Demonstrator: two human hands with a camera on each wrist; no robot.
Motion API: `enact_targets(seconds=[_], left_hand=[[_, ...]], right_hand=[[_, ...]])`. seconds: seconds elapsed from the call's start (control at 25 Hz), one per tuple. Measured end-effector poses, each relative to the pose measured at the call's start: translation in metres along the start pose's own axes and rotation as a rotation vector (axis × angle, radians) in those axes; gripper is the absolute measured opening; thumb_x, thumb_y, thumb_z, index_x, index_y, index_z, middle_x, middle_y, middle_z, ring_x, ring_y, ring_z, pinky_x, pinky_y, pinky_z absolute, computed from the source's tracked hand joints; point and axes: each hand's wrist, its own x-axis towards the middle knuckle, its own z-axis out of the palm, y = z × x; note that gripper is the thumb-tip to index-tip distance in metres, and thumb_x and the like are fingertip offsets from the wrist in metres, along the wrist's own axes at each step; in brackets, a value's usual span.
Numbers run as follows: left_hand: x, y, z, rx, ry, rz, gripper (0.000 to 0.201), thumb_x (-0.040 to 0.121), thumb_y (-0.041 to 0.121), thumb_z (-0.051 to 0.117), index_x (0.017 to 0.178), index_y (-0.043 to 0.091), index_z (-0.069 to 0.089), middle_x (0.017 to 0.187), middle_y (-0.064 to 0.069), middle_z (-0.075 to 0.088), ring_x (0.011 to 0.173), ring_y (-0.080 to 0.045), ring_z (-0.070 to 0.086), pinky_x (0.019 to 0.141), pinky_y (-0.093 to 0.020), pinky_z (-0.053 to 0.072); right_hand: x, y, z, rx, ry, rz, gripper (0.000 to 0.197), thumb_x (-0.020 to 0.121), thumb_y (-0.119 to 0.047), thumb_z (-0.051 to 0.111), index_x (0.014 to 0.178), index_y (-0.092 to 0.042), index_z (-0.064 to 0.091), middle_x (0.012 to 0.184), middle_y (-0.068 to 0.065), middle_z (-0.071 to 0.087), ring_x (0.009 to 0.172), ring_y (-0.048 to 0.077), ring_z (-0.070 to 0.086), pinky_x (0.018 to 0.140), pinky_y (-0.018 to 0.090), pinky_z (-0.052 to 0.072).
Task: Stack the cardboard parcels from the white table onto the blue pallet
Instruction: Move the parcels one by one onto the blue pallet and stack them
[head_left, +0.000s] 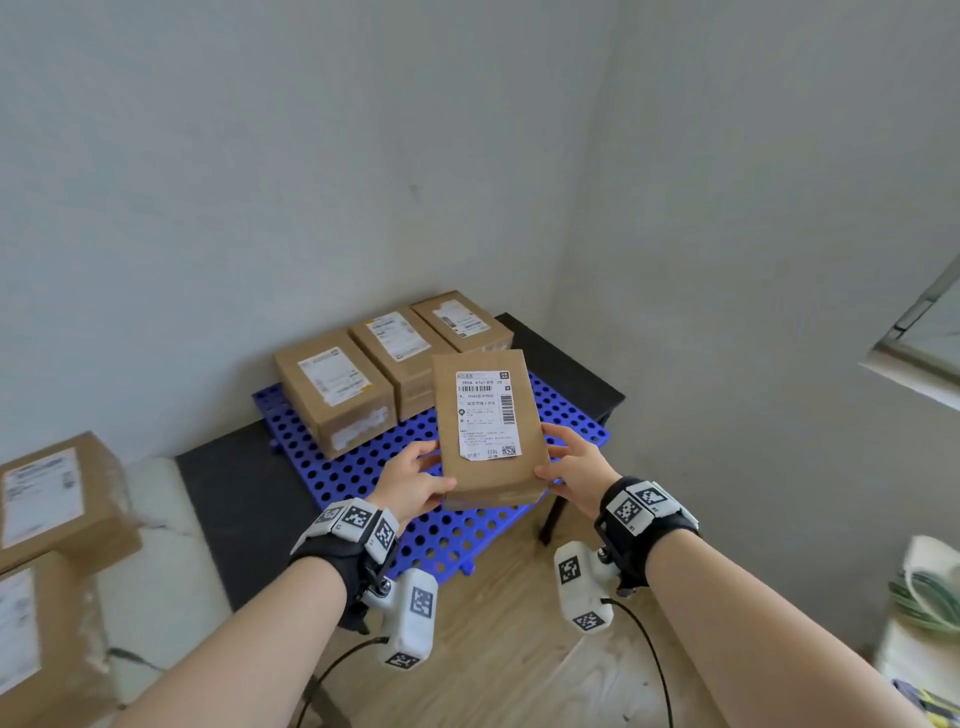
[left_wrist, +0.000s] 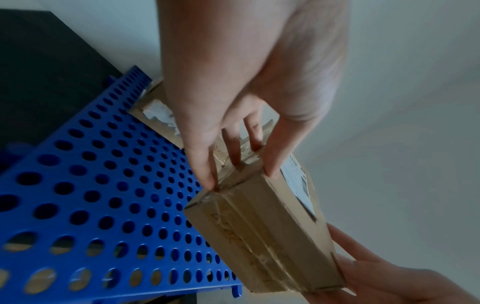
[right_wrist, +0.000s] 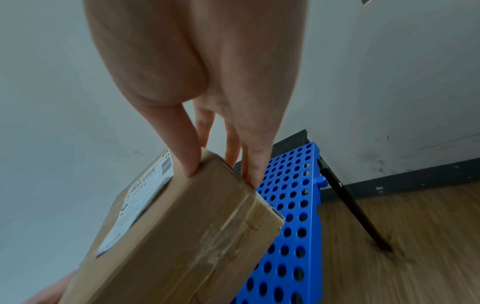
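Note:
A flat cardboard parcel with a white shipping label hangs in the air above the blue perforated pallet. My left hand grips its near left edge, thumb on top and fingers underneath. My right hand grips the near right edge the same way. In the left wrist view the fingers clamp the parcel at its taped end over the pallet. In the right wrist view the fingers hold the parcel beside the pallet. Three parcels stand in a row at the pallet's back.
The pallet lies on a low black table in the room's corner. At the left, two more parcels are stacked on a white table. Wooden floor lies in front; a window frame is at the right.

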Motion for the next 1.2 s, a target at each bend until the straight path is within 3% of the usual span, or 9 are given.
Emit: enact_targets(seconds=[0.12,0.28,0.4,0.48,0.6,0.72,0.8,0.96,1.2], left_hand=[[0.03,0.013,0.03,-0.026,0.017,-0.04,0.053,0.085,-0.009,0.059,0.132,0.01,0.044,0.123,-0.002,0.055,0.096,-0.021,0.06,0.085,-0.037,0.053],[0.058,0.021,0.064,-0.036,0.064,-0.104,0.058,0.085,-0.011,0.058,0.137,0.01,0.04,0.133,-0.006,0.052,0.105,-0.022,0.055,0.084,-0.033,0.048],[0.081,0.022,0.095,-0.07,0.123,-0.126,0.055,0.086,-0.011,0.058,0.134,0.01,0.043,0.127,-0.004,0.055,0.104,-0.022,0.056,0.078,-0.033,0.05],[0.092,0.021,0.117,-0.103,0.176,-0.151,0.054,0.085,-0.011,0.058,0.133,0.011,0.044,0.124,-0.002,0.056,0.104,-0.022,0.057,0.083,-0.034,0.049],[0.106,0.019,0.15,-0.147,0.249,-0.174,0.056,0.084,-0.011,0.06,0.132,0.013,0.046,0.126,-0.003,0.057,0.106,-0.021,0.058,0.088,-0.033,0.049],[0.119,0.018,0.173,-0.139,0.334,-0.179,0.061,0.083,-0.01,0.061,0.137,0.013,0.044,0.115,-0.002,0.057,0.108,-0.023,0.059,0.094,-0.035,0.05],[0.126,0.018,0.183,-0.143,0.382,-0.181,0.064,0.083,-0.009,0.062,0.14,0.014,0.043,0.108,-0.002,0.059,0.108,-0.024,0.059,0.096,-0.037,0.05],[0.136,0.021,0.194,-0.167,0.46,-0.182,0.06,0.086,-0.009,0.058,0.14,0.014,0.042,0.09,0.007,0.055,0.097,-0.019,0.056,0.087,-0.03,0.047],[0.155,0.024,0.193,-0.187,0.511,-0.194,0.061,0.087,-0.006,0.059,0.14,0.018,0.042,0.116,-0.007,0.057,0.105,-0.021,0.055,0.098,-0.038,0.047]], right_hand=[[0.034,-0.007,-0.032,-0.01,-0.015,0.049,0.06,0.083,0.016,0.054,0.13,-0.021,0.05,0.119,0.013,0.058,0.098,0.026,0.06,0.087,0.04,0.053],[0.078,-0.011,-0.062,-0.048,-0.063,0.082,0.058,0.081,0.016,0.055,0.129,-0.017,0.05,0.122,0.011,0.055,0.091,0.022,0.059,0.074,0.034,0.052],[0.115,-0.018,-0.09,-0.07,-0.122,0.082,0.053,0.081,0.019,0.053,0.125,-0.01,0.05,0.113,0.009,0.058,0.089,0.021,0.059,0.073,0.033,0.053],[0.141,-0.022,-0.111,-0.122,-0.181,0.09,0.054,0.079,0.022,0.051,0.123,-0.009,0.051,0.105,0.007,0.059,0.087,0.023,0.06,0.077,0.041,0.055],[0.174,-0.022,-0.138,-0.231,-0.287,0.087,0.063,0.076,0.024,0.052,0.127,-0.012,0.05,0.114,0.009,0.06,0.094,0.031,0.062,0.091,0.053,0.051],[0.199,-0.024,-0.152,-0.281,-0.367,0.061,0.068,0.075,0.022,0.056,0.132,-0.015,0.048,0.124,0.011,0.058,0.094,0.029,0.063,0.079,0.041,0.055],[0.213,-0.024,-0.159,-0.284,-0.4,0.046,0.069,0.075,0.021,0.057,0.132,-0.016,0.048,0.126,0.011,0.056,0.102,0.029,0.062,0.086,0.044,0.055],[0.234,-0.026,-0.161,-0.316,-0.476,0.02,0.07,0.074,0.018,0.061,0.133,-0.017,0.047,0.126,0.008,0.056,0.109,0.027,0.06,0.091,0.045,0.053],[0.262,-0.038,-0.156,-0.365,-0.569,0.004,0.074,0.075,0.016,0.064,0.137,-0.018,0.042,0.128,0.006,0.053,0.116,0.023,0.055,0.094,0.042,0.052]])
